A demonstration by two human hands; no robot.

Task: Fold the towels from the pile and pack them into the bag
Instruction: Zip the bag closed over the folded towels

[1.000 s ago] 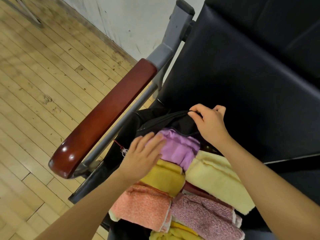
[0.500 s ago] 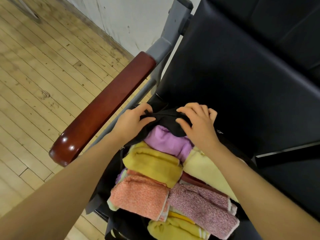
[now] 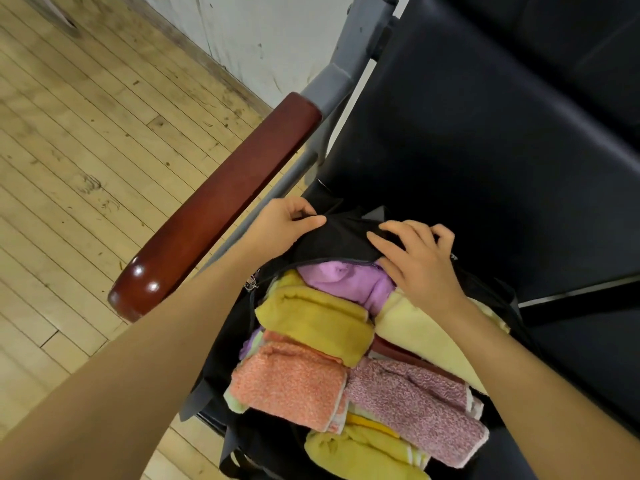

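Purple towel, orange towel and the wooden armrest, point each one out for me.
purple towel (image 3: 341, 280), head view, its folded top.
orange towel (image 3: 291, 384), head view, middle of its upper face.
wooden armrest (image 3: 221, 202), head view, mid-length of its top.

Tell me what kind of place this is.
Probably a waiting area or hall rather than a home. A black padded seat on a grey metal frame, with a polished wooden armrest, looks like public bench seating. The worn strip-wood floor and scuffed white wall fit that.

Black bag (image 3: 332, 237) holds lilac (image 3: 349, 282), mustard (image 3: 318, 320) and orange towels (image 3: 291, 382).
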